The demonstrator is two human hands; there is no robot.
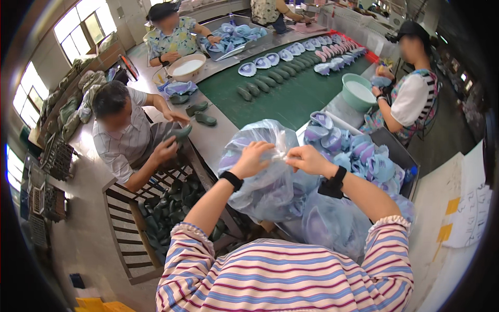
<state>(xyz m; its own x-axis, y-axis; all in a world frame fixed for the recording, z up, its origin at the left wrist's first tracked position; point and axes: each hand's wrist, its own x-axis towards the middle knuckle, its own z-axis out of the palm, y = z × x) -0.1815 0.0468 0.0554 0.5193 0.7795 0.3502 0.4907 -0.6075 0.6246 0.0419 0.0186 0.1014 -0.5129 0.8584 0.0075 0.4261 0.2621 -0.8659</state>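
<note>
A clear plastic bag full of blue and purple fabric pieces, which look like shoe uppers, stands in front of me. Its neck is gathered into a twisted white knot. My right hand pinches the film at the knot from the right. From the left, my left hand has its fingers bent on the bag's film beside the knot; the fingertips are partly lost against the plastic. Close by on the right, a second filled plastic bag rests below my right forearm.
Loose blue uppers fill a grey bin at right. Dark green shoe lasts lie in a slatted crate at left. Co-workers sit around a green conveyor belt bearing rows of lasts and uppers. A green basin stands at right.
</note>
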